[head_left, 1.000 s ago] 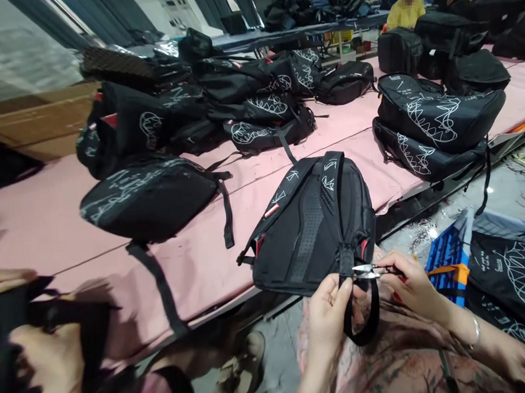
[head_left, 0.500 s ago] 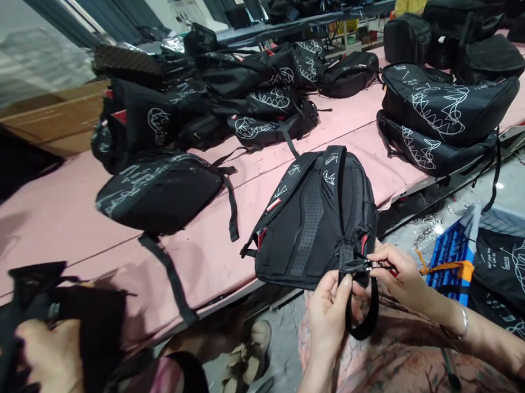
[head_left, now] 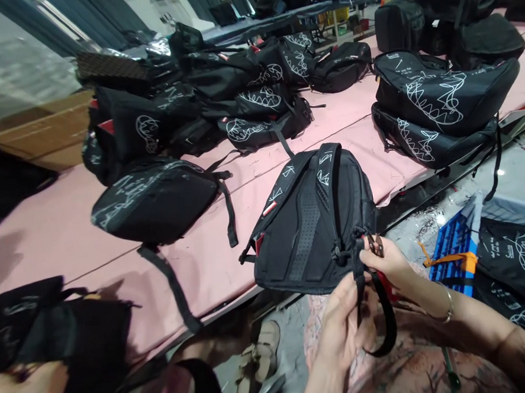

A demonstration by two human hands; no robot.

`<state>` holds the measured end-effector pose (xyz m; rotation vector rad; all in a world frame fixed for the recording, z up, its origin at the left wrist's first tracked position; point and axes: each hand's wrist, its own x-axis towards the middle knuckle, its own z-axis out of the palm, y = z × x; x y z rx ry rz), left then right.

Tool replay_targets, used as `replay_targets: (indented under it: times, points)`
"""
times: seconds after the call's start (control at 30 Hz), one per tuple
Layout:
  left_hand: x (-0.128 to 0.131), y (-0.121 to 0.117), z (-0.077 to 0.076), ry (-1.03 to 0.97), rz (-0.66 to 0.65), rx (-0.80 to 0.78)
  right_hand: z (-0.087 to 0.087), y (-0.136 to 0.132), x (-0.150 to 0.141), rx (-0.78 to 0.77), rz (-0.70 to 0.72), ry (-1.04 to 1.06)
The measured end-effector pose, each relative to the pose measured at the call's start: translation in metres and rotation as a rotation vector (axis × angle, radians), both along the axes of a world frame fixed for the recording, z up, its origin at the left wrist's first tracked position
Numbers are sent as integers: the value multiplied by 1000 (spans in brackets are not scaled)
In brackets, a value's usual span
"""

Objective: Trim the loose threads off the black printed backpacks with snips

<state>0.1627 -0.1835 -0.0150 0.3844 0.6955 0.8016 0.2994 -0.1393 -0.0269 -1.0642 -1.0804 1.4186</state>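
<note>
A black backpack (head_left: 279, 249) lies at the table's front edge, its padded back and shoulder straps facing up. My left hand (head_left: 341, 313) is closed on the backpack's webbing strap (head_left: 388, 328), just below the bag's lower corner. Thread snips (head_left: 375, 245) stick up out of my closed right hand (head_left: 392, 265); their handles are mostly hidden in the palm. The fingertips of that hand also touch the strap near its adjuster. Below my hands the strap's loose part hangs in a loop over my lap.
Black backpacks with white scribble prints lie piled on the pink table (head_left: 262, 190), and a stack (head_left: 447, 102) stands at right. A blue crate (head_left: 454, 244) holding more bags is on the floor at right. At lower left, a co-worker's hand (head_left: 29, 388) touches another bag.
The snips, earlier level with their blades at the strap, now point upward in my right hand. Both hands have shifted slightly right along with the strap. The co-worker's hand has moved lower left.
</note>
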Motion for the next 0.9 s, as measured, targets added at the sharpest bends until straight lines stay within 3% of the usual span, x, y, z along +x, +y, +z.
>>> replay_targets:
  times: [0.1, 0.23, 0.3, 0.37, 0.43, 0.5, 0.7, 0.9]
  points:
    - [-2, -2, -1, 360, 256, 127, 3, 4, -3, -12, 8, -31]
    - [-7, -2, 2, 524, 358, 76, -1, 1, -2, 41, 16, -180]
    - [-7, -1, 5, 527, 376, 38, -2, -2, 4, 217, -70, -354]
    - [-7, 1, 8, 544, 398, 27, -2, -4, 13, 490, -146, -566]
    - [-8, 3, 8, 559, 417, 23, -3, -6, 23, 718, -153, -728]
    - [-8, 5, 8, 567, 425, 20, -5, -5, 33, 819, -108, -811]
    - [-7, 5, 7, 557, 400, 36, -9, -1, 40, 898, 2, -846]
    - [-11, 4, 1, 585, 383, 71, -4, 1, 35, 858, 43, -855]
